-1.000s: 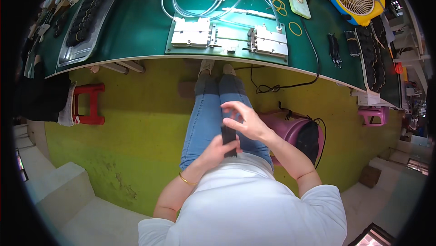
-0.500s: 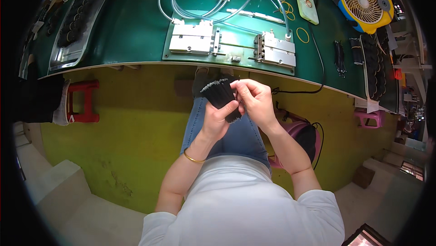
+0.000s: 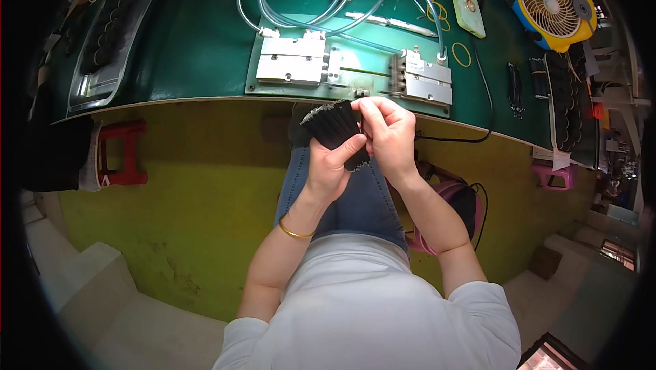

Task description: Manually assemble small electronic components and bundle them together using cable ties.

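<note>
Head view: our left hand [image 3: 329, 170] wraps its fingers round a fanned bundle of black cables [image 3: 331, 126] above our lap [image 3: 347, 213]; our right hand [image 3: 391, 131] pinches at its edge, holding what we cannot tell. A metal tray [image 3: 100, 83] holds dark rolls [image 3: 113, 32].

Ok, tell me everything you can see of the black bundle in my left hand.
The black bundle is many thin strands with greyish, metallic-looking ends, fanned wider at the top. It tilts up to the left over your legs, near the bench. Your left hand grips it lower down; your right hand is at its right edge, possibly pinching a strand.
</note>
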The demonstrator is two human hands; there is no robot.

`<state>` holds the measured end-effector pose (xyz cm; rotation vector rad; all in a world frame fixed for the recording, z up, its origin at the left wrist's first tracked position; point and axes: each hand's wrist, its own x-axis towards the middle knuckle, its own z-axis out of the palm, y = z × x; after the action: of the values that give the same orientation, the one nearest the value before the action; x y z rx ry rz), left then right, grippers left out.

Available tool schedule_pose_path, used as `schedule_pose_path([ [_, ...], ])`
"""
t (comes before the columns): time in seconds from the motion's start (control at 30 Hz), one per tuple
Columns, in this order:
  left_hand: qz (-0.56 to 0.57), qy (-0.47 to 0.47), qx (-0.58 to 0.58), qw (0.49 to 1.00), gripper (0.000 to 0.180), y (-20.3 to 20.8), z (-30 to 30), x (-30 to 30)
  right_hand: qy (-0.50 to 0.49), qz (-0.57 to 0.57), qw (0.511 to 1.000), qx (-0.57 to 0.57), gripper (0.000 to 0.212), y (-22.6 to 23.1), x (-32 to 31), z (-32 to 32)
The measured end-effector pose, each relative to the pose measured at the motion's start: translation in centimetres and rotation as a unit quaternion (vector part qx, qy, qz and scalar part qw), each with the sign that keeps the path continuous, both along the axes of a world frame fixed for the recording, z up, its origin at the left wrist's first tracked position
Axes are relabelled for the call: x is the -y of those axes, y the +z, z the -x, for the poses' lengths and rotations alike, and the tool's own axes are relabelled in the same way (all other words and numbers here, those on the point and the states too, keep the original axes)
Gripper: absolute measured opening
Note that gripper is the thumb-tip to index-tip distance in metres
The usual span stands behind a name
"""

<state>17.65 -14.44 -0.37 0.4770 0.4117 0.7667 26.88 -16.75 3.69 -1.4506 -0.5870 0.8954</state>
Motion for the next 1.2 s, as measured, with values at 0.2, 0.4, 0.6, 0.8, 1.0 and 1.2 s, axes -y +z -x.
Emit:
schedule_pose_path([
  [0.2,-0.01,-0.019,0.014,1.0,0.013,-0.2,0.1,-0.4,-0.015,-0.008,0.998,-0.057,0.017,0.0,-0.1,0.1],
  [0.4,-0.009,-0.018,0.011,1.0,0.011,0.3,-0.1,-0.2,-0.003,-0.005,0.997,-0.071,0.019,-0.1,0.0,-0.5],
  [0.6,0.027,-0.03,-0.017,0.999,0.009,0.9,0.4,0.0,0.014,0.012,0.999,-0.029,0.022,0.3,0.4,-0.3],
  [0.8,-0.005,-0.01,-0.02,1.0,0.011,1.5,0.9,0.0,0.054,0.001,0.997,0.048,0.019,0.6,0.6,0.1],
  [1.0,0.031,0.001,-0.015,0.999,0.014,1.0,0.5,0.5,0.021,0.005,0.999,0.034,0.017,0.6,0.7,0.0],
  [1.2,0.034,0.006,-0.016,0.999,0.016,0.7,0.2,0.3,-0.004,0.012,1.0,-0.008,0.017,0.2,0.2,-0.2],
])
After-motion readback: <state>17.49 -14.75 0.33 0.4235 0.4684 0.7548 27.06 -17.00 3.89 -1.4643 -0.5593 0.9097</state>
